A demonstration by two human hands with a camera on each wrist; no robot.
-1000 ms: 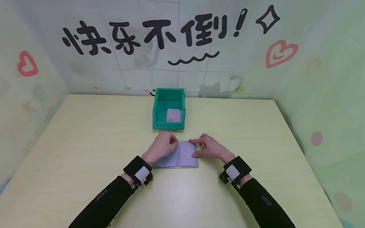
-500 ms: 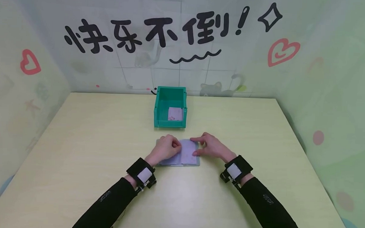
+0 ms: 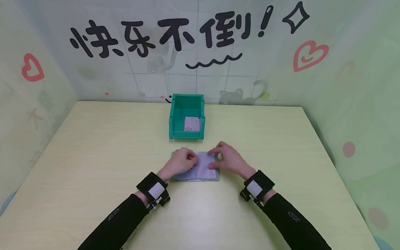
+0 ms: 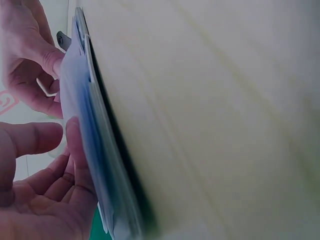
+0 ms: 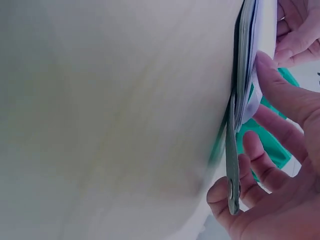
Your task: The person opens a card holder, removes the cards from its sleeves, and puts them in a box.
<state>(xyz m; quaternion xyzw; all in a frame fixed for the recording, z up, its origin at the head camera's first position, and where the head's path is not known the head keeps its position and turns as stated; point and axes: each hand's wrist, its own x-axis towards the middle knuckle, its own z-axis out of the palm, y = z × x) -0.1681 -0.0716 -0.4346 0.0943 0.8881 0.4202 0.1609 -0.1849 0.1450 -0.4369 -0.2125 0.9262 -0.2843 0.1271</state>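
Note:
An open notebook [image 3: 203,176] with lilac pages lies on the table. My left hand [image 3: 180,163] is over its left page; in the left wrist view an index fingertip [image 4: 72,125] rests on the paper, with the thumb held a little apart. At the right edge, my right hand [image 3: 231,161] pinches a page between thumb and index finger. That page [image 5: 254,102] bends up from the stack in the right wrist view. A grey-green cover strap [image 5: 231,155] with a snap sticks out beside the right hand's curled lower fingers.
Behind the notebook stands a green bin [image 3: 186,135], with a small lilac paper pad [image 3: 192,124] inside. The pale wooden table [image 3: 103,154] meets printed wall panels at the back and both sides.
My right hand has drawn slightly left with the page edge, baring printing at the lower right corner of the sheet below. The left hand shifted a little right, then stayed.

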